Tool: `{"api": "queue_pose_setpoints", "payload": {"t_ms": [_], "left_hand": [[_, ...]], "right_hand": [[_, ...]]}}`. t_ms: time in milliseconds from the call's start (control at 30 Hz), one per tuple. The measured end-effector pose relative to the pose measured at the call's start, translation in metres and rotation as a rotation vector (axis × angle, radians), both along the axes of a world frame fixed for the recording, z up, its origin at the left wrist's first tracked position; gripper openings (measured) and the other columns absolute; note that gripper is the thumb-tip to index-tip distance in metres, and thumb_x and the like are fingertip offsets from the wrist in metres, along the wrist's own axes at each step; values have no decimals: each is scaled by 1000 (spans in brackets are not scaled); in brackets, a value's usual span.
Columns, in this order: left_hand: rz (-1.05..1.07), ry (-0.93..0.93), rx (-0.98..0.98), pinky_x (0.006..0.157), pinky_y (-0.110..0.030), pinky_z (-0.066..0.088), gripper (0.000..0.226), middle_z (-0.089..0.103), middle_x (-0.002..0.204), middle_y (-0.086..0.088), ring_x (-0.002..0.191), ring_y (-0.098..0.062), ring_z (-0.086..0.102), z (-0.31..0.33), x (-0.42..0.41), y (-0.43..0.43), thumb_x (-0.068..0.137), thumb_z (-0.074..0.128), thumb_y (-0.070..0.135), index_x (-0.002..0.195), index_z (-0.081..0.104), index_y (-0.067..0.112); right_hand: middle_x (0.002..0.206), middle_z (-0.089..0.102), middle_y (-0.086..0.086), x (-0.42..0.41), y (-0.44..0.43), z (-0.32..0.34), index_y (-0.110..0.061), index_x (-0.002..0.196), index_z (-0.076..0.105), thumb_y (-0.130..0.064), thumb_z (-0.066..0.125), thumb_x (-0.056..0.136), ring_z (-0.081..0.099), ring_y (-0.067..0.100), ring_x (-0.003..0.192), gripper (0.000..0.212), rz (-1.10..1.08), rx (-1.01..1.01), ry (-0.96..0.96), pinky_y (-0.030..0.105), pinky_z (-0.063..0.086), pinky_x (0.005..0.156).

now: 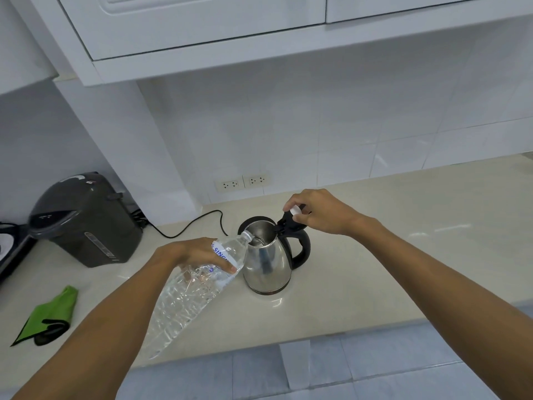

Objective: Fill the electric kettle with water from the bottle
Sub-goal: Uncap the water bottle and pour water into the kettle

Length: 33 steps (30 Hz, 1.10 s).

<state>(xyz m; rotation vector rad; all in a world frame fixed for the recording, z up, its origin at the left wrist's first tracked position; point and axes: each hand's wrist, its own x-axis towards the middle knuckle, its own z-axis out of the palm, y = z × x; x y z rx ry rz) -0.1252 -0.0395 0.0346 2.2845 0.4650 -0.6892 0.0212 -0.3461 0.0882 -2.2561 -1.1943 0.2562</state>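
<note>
A steel electric kettle (266, 265) with a black handle stands on the cream counter (403, 241), its lid (291, 222) tipped up and open. My left hand (191, 254) grips a large clear water bottle (196, 290), tilted so its uncapped neck rests over the kettle's mouth and water runs in. My right hand (315, 210) is at the raised lid, holding it back, and pinches the bottle's white cap (295, 210) between its fingers.
A dark grey hot-water dispenser (83, 219) sits at the back left, its black cord (196, 223) trailing toward the kettle. A green cloth (50, 314) lies at the front left. Wall sockets (242, 181) are behind the kettle. Cabinets hang overhead.
</note>
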Motion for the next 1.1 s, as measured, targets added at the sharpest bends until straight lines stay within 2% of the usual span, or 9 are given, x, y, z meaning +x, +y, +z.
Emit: {"api": "queue_pose_setpoints", "payload": {"t_ms": [167, 400, 533, 667, 833, 1000, 1100], "left_hand": [[-1, -7, 10, 66, -32, 50, 49, 69, 87, 1, 79, -18, 62, -1, 1, 0, 70, 95, 55, 97, 69, 23], [-2, 11, 21, 69, -33, 47, 64, 68, 85, 1, 78, -18, 60, -2, -1, -2, 71, 94, 56, 111, 70, 12], [1, 38, 33, 70, -35, 51, 61, 69, 86, 1, 80, -19, 63, 1, -4, -2, 64, 95, 61, 101, 71, 18], [-5, 41, 45, 68, -35, 52, 74, 68, 88, -2, 80, -20, 63, 2, -5, -3, 62, 95, 62, 109, 71, 11], [14, 60, 84, 60, -32, 57, 62, 67, 93, -3, 79, -21, 63, 8, -6, -8, 71, 94, 55, 110, 68, 15], [20, 79, 89, 63, -37, 59, 59, 67, 95, -3, 82, -22, 64, 9, -5, -8, 68, 95, 56, 106, 69, 20], [23, 90, 100, 71, -43, 64, 65, 70, 99, -5, 86, -24, 67, 11, -5, -7, 66, 95, 58, 111, 69, 19]], "right_hand": [[98, 59, -12, -3, -2, 2, -26, 113, 71, -14, 63, 92, 64, 8, 89, 26, 4, -18, -14, 24, 49, 84], [97, 58, -13, -4, -6, 5, -25, 114, 71, -14, 63, 92, 61, 8, 87, 26, -2, -29, -39, 22, 45, 80], [90, 55, -20, -7, -8, 5, -23, 114, 72, -12, 64, 92, 60, 8, 85, 26, -4, -27, -46, 19, 41, 77], [86, 53, -24, -9, -9, 5, -22, 114, 72, -11, 64, 92, 61, 12, 87, 26, 4, -26, -64, 13, 41, 76], [86, 53, -24, -10, -10, 6, -22, 114, 72, -11, 64, 91, 61, 11, 87, 26, 2, -32, -62, 23, 45, 82], [86, 52, -26, -11, -9, 6, -21, 114, 72, -12, 63, 92, 60, 11, 87, 26, 0, -30, -61, 20, 42, 79], [87, 52, -27, -11, -8, 6, -21, 115, 72, -11, 63, 92, 60, 10, 87, 26, -8, -22, -51, 20, 41, 79]]}}
